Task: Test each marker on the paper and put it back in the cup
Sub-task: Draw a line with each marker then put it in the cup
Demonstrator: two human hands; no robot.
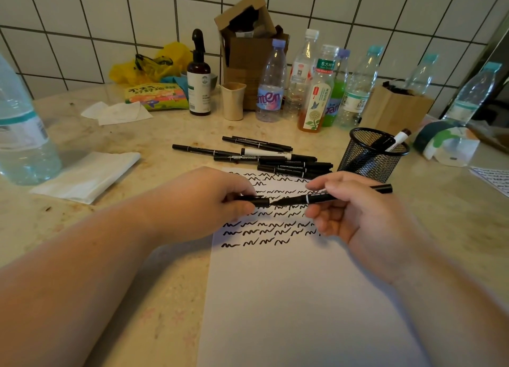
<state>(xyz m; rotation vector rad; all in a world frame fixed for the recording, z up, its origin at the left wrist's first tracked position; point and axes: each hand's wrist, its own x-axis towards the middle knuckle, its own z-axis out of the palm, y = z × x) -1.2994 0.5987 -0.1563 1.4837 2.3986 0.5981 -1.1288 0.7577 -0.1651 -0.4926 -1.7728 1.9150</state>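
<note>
Step in hand, as I judge it: uncapping or recapping one marker (pixel 327 197) at mid-frame, above the paper (pixel 289 298). My right hand (pixel 355 209) pinches the barrel between thumb and curled fingers, tip pointing left. My left hand (pixel 214 201) grips the cap (pixel 259 202), its mouth just beside the tip; I cannot tell whether they touch. If recapping, the next move calls for seating the cap, then dropping the marker into the cup (pixel 371 157), upper right. More markers (pixel 264 157) lie on the counter (pixel 137 298) beyond the paper.
</note>
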